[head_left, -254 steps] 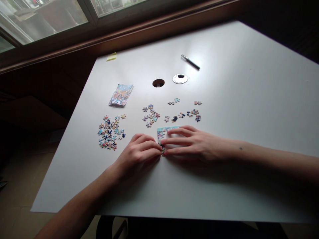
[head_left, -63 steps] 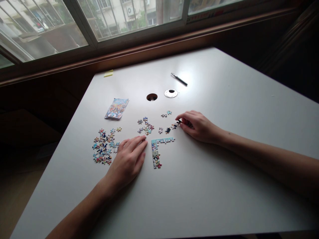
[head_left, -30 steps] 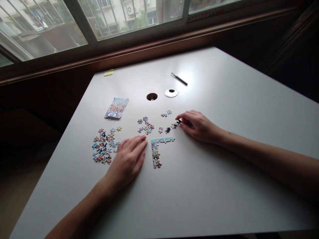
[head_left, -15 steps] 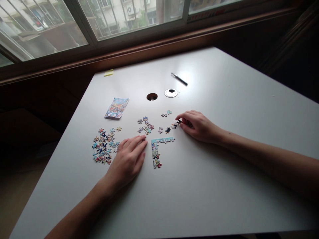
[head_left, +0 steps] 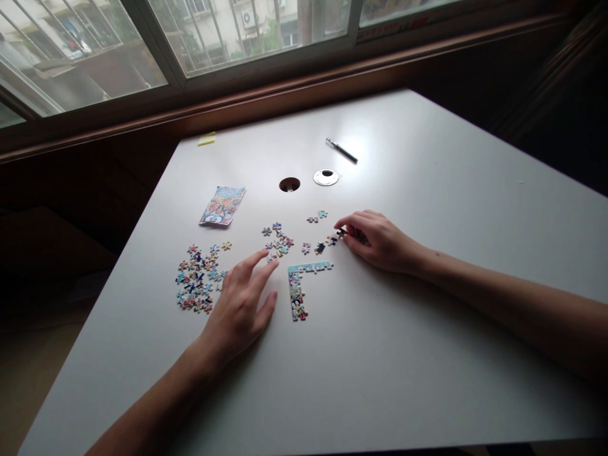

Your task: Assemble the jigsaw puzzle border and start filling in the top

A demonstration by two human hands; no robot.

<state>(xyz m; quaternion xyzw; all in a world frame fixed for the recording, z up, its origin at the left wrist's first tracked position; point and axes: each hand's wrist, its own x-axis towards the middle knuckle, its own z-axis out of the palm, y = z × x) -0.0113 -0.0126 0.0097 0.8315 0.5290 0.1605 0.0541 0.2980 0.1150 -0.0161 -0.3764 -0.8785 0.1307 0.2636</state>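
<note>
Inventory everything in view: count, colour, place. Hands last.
window: 1, grey frame, top
sill: 1, brown, below window
table: 1, white, centre
slip: 1, yellow, far left
pen: 1, black, far side
hole: 1, dark, mid-table
disc: 1, silvery, beside hole
leaflet: 1, multicoloured, left of hole
piece pile: many, multicoloured, left
piece cluster: several, multicoloured, mid-table
scattered pieces: at least 6, mixed, right of cluster
joined section: 1, blue-topped, nearer than scattered pieces
left hand: 1, bare, near cluster
right hand: 1, bare, fingertips by dark piece

Daylight from the window (head_left: 256, 31) glares on the white tabletop (head_left: 403, 354) amid dim surroundings.
</note>
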